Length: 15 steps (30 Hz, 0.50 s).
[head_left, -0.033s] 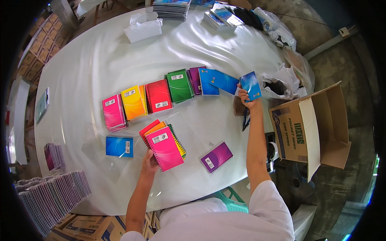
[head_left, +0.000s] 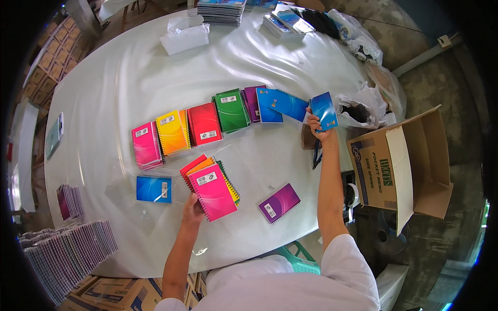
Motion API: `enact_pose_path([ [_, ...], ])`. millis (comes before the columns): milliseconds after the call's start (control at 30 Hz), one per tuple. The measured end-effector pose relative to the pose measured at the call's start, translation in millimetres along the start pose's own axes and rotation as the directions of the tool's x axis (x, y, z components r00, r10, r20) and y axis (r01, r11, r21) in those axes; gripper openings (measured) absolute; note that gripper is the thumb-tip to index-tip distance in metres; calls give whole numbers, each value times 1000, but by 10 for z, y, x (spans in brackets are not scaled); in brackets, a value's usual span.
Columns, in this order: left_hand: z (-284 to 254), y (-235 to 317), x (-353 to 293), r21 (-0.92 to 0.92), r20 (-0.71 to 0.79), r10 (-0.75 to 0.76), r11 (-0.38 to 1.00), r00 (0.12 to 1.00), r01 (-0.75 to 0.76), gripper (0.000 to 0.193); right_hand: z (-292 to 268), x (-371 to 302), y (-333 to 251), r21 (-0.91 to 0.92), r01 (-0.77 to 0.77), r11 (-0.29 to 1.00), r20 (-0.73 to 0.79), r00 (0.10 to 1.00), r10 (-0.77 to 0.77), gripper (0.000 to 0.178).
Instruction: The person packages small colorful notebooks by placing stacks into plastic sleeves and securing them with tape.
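Note:
My left hand (head_left: pixel 194 209) grips a fanned stack of spiral notebooks, a pink notebook (head_left: pixel 213 189) on top with orange, red, green and yellow edges behind it. At the far right end of the row, my right hand (head_left: pixel 317 126) is closed on a blue spiral notebook (head_left: pixel 324 112). The row bends across the table: pink notebooks (head_left: pixel 147 144), yellow notebooks (head_left: pixel 173 130), red notebooks (head_left: pixel 205 123), green notebooks (head_left: pixel 231 110), a partly covered purple notebook (head_left: pixel 252 98) and overlapping blue notebooks (head_left: pixel 289 105). Nearer me lie a single blue notebook (head_left: pixel 150 188) and a purple notebook (head_left: pixel 280 202).
An open cardboard box (head_left: pixel 381 171) stands at the right beside plastic bags (head_left: pixel 365 101). Many stacked notebooks (head_left: pixel 72 254) fill the near left corner. At the back are a white packet (head_left: pixel 185 39) and a notebook pile (head_left: pixel 221 13). A green stool (head_left: pixel 301 257) is by the near edge.

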<state>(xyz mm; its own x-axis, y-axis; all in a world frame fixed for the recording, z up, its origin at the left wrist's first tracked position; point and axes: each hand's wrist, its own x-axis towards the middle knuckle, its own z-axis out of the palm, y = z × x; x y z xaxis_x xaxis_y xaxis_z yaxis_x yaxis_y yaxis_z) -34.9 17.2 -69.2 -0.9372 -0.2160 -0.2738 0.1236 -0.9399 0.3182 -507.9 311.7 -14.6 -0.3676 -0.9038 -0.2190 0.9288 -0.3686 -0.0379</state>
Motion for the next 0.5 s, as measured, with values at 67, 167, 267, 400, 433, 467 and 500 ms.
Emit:
enact_pose_path([
  [67, 121, -20, -19, 1, -48, -21, 1000, 999, 21, 64, -36, -69, 86, 12, 121, 993, -85, 989, -120, 45],
  [167, 193, -64, 51, 77, -82, -45, 996, 996, 51, 63, -11, 1, 271, -410, 346, 844, -463, 718, -520, 38],
  [267, 240, -30, 66, 120, -92, -33, 992, 995, 45, 64, 206, -117, 886, -984, -156, 87, -121, 227, -966, 18],
  [400, 362, -18, 161, 194, -99, -39, 979, 994, 58, 64, 577, -157, 2420, -762, -173, -624, 437, 573, -693, 14],
  [433, 349, -36, 184, 204, -98, -46, 977, 994, 65, 63, 218, -126, 2688, -853, -77, -517, 298, 741, -602, 17],
  [467, 311, -52, 159, 214, -109, -42, 975, 993, 64, 63, 266, -48, 3050, -974, -153, -167, -40, 844, -535, 27],
  [500, 348, -62, 162, 202, -109, -50, 977, 993, 71, 62, 286, 5, 3271, -979, -148, -136, -56, 849, -525, 33],
])
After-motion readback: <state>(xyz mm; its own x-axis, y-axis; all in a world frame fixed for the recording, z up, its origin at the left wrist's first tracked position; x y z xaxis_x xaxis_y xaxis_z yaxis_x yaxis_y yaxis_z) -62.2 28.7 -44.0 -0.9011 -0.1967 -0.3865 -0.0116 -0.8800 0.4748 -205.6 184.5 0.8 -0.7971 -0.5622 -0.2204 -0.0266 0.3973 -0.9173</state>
